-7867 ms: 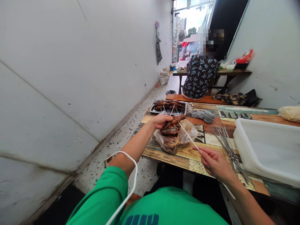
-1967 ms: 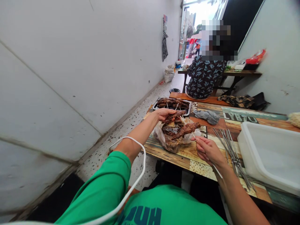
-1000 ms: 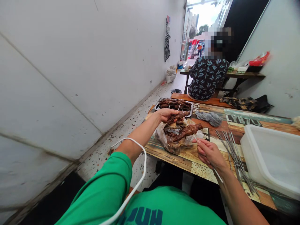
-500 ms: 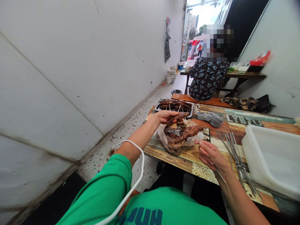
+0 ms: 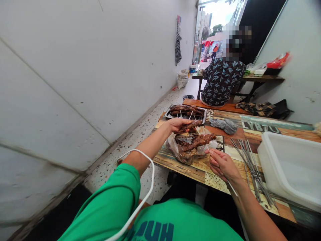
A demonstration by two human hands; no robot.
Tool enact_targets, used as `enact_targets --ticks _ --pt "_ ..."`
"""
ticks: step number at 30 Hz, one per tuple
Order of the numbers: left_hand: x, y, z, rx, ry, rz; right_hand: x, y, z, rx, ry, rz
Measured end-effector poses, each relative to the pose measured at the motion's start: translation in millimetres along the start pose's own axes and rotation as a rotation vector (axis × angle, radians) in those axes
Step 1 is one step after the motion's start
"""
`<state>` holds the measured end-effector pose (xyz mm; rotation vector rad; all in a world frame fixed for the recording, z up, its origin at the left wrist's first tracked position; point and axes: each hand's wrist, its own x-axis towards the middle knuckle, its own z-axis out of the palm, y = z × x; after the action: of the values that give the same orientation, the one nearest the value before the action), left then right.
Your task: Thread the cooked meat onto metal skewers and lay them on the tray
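Note:
My left hand is closed round a dark brown piece of meat, held above an open plastic bag. In that bag lies more brown meat, glossy and flecked. My right hand pinches a thin skewer, whose one end points up toward the meat and whose other end sticks out below the palm. Its tip stands apart from the piece in my left hand. Behind my left hand is a metal tray loaded with skewered brown meat.
Several metal skewers lie in a loose pile right of my right hand, beside a white plastic tub. A grey glove or cloth rests further back. A wall runs along the left. Ahead, a person sits on a bench.
My right hand has shifted slightly left and down with the skewer. My left hand keeps its grip on the meat, almost unmoved. The view has tilted a little.

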<state>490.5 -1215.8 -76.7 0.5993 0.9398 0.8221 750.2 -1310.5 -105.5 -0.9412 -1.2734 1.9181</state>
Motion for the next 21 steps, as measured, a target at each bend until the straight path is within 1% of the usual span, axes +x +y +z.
enact_targets --ticks 5,7,10,15,21 --pt "-3 2 0 -0.054 -0.041 -0.024 7 2 -11 0.158 -0.052 0.019" --pt "-4 2 0 -0.078 -0.038 -0.041 8 2 -13 0.183 -0.056 0.024" --pt "-3 1 1 -0.083 -0.02 -0.043 6 3 -12 0.122 -0.037 0.006" --pt "-2 -3 7 -0.021 -0.039 -0.019 3 3 -3 -0.031 0.022 -0.053" --pt "3 -10 15 0.007 -0.013 0.004 9 -4 2 -0.051 0.05 -0.071"
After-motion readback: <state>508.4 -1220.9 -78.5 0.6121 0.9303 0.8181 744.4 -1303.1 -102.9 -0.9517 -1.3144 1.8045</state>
